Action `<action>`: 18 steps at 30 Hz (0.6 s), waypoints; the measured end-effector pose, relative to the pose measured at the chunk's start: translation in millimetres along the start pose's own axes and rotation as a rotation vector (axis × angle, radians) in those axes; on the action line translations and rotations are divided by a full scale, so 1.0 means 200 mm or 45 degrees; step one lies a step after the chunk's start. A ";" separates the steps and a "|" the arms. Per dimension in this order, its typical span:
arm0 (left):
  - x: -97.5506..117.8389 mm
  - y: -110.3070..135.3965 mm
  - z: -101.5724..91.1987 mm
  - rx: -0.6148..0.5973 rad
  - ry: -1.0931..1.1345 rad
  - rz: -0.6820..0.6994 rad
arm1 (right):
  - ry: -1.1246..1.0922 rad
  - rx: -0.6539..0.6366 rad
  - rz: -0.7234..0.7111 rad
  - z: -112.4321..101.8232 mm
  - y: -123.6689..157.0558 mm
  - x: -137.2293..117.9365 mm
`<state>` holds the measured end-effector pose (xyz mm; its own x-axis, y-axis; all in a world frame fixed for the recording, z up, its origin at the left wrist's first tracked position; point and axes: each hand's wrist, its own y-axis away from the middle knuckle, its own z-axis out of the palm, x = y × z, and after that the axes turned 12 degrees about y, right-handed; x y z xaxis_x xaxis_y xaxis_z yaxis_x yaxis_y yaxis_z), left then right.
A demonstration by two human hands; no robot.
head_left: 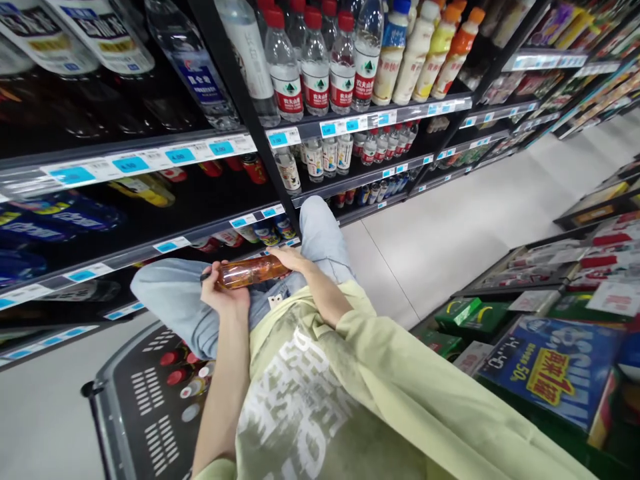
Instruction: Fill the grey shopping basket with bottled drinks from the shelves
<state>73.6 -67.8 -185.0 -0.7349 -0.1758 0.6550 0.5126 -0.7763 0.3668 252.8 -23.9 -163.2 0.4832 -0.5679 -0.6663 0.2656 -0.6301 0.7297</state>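
Note:
Both my hands hold an amber drink bottle (250, 271) lying sideways above my knees. My left hand (223, 293) grips its cap end, fingers curled round it. My right hand (291, 257) closes over the other end. I am crouched in jeans and a pale green T-shirt, facing a drinks shelf. A dark shopping basket (135, 393) with several bottles inside sits on the floor below my left arm.
Black shelving (150, 157) on the left carries water bottles (315, 73), cans and blue price tags. Yellow and orange drink bottles (440, 47) stand further along. On the right, low racks hold boxed goods and a blue promotional sign (555, 367). A white tiled aisle (450, 227) runs between them.

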 end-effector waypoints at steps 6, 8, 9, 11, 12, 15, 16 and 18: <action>0.01 0.04 0.05 -0.197 -0.243 0.068 | 0.018 0.000 -0.002 -0.01 0.01 0.04; 0.02 0.04 0.06 -0.179 -0.211 0.046 | 0.042 0.020 -0.005 -0.01 0.02 0.02; 0.03 0.04 0.06 -0.158 -0.182 0.044 | 0.067 0.039 -0.006 -0.01 0.03 0.01; 0.05 0.03 0.07 -0.140 -0.144 0.060 | 0.126 0.054 -0.019 -0.02 0.06 -0.02; 0.07 0.03 0.07 -0.154 -0.148 0.062 | 0.138 0.025 -0.037 -0.02 0.09 -0.03; 0.14 0.03 0.12 -0.210 -0.183 -0.006 | 0.088 -0.253 -0.162 -0.10 0.22 -0.09; 0.16 0.04 0.15 -0.231 -0.178 -0.042 | 0.077 -0.376 -0.217 -0.15 0.27 -0.12; 0.20 0.06 0.24 -0.277 -0.139 -0.106 | 0.147 -0.523 -0.324 -0.27 0.37 -0.21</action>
<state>71.8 -53.9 -122.8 -0.7123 -0.0489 0.7002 0.3363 -0.8994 0.2793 297.1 -19.2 -73.3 0.4437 -0.3460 -0.8267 0.6825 -0.4673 0.5620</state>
